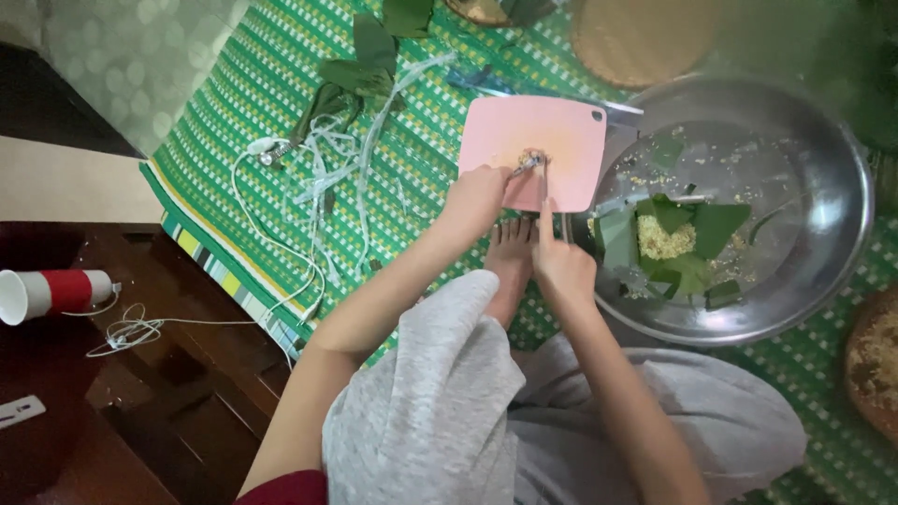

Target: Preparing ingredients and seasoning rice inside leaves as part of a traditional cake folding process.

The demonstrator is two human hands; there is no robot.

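A small heap of pale filling (529,159) lies near the centre of a pink board (561,140) on the green mat (253,112), with a small metal tool (535,165) on it. The left hand (475,194), at the board's 7 o'clock edge, has its fingers closed on the tool. The right hand (561,266), at 6 o'clock, is held with the forefinger straight toward the heap, the other fingers curled, nothing gripped. A steel basin (823,271) with leaves (711,229) and grain lies at 3 o'clock. The step is judged to be working the filling; steady pressure would be called for.
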